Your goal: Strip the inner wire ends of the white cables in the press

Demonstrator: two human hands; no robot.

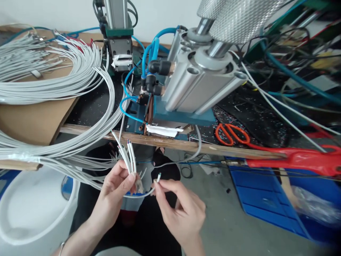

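Several white cable ends (pixel 130 156) stand up out of my left hand (pixel 117 185), whose thumb and fingers are closed round them. Small coloured wire tips show at some of the ends. My right hand (pixel 181 206) pinches one more cable end (pixel 158 177) between thumb and forefinger, its cut tip pointing up. That cable bends down and back towards my left hand. Both hands are above my lap, in front of the bench edge (pixel 170 143). Long loops of white cable (pixel 106 124) run from the bundle on the left down towards my left hand.
A pneumatic cylinder press (pixel 194 81) with blue hoses stands on the bench. Orange-handled scissors (pixel 231 134) and a red air gun (pixel 293 160) lie to its right. A white bucket (pixel 74 209) is at lower left, a blue bin (pixel 261 192) at lower right.
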